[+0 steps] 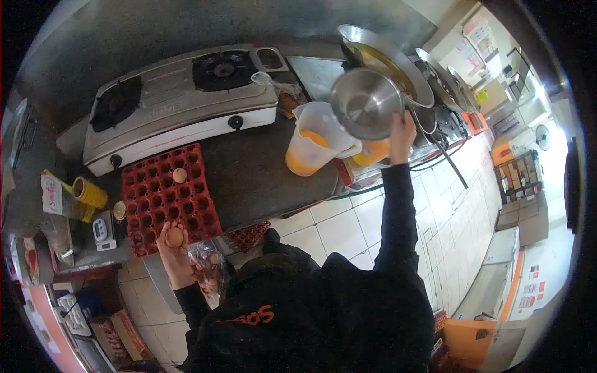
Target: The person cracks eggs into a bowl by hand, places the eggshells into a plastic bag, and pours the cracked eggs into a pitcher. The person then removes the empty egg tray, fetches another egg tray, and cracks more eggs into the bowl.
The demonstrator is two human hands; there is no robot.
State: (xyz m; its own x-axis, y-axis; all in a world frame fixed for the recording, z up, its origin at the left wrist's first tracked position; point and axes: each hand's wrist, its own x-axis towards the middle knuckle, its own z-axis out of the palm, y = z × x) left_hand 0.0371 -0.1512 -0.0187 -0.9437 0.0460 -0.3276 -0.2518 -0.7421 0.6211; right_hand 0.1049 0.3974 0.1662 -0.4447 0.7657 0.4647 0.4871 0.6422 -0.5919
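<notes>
Apparently for steadiness, the right hand [403, 135] gripped a bowl [365, 102] by its rim near the jug [318, 121], while the left hand [178, 258] cradled an egg [174, 237] at the tray's [169, 198] edge.

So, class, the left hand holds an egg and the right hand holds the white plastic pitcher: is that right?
No: in the head view, the right hand holds a metal bowl, not the white plastic pitcher. The left hand does hold an egg.

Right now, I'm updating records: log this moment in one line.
left hand: egg; right hand: metal bowl; red tray: another egg; pitcher: orange liquid
</notes>
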